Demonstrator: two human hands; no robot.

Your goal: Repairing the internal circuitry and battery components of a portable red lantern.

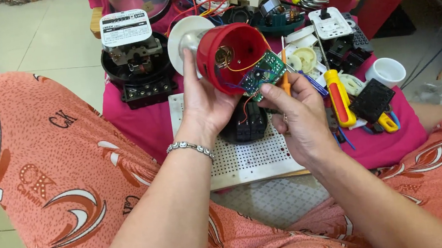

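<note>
1. Red housing [230, 52] sat tilted above white perforated board [246, 157], gripped round by left hand [202, 101].
2. Inside: brass fitting, wires; green circuit board [262, 75] at rim.
3. Right hand [291, 119] pinched orange screwdriver [285, 81].

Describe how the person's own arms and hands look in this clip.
Both forearms are bare, with no sleeves or gloves in view. The left hand has a silver beaded bracelet at the wrist. The right hand wears nothing visible: no bracelet or watch. Whether any rings are worn cannot be told.
</note>
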